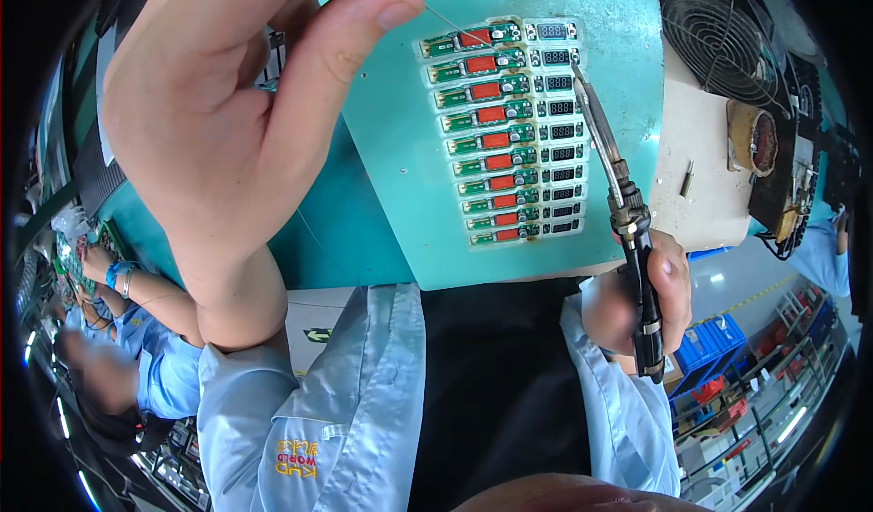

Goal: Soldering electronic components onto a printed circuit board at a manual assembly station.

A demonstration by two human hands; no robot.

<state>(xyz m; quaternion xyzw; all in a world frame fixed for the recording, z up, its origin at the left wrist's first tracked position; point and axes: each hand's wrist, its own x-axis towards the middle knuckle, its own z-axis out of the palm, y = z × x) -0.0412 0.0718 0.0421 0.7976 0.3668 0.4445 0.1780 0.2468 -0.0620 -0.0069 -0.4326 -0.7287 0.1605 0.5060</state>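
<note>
My left hand (245, 103) is raised at the upper left, thumb and finger pinching a thin solder wire (443, 19). The wire slants down toward the upper small green circuit boards (498, 87), which carry red parts. Beside these boards runs a column of small black digit displays (561, 109). Boards and displays sit in rows on a teal plate (391, 139). My right hand (671, 289) is wrapped round the black handle of a soldering iron (602, 135). Its tip points up at the right end of the second display from the top; whether they touch, I cannot tell.
A black round fan guard (723, 44) stands at the far right. Below it are a round brown container (753, 137) and a small metal piece (687, 178). At left, a co-worker's hand (96, 263) is near green boards. A blue crate (709, 353) stands lower right.
</note>
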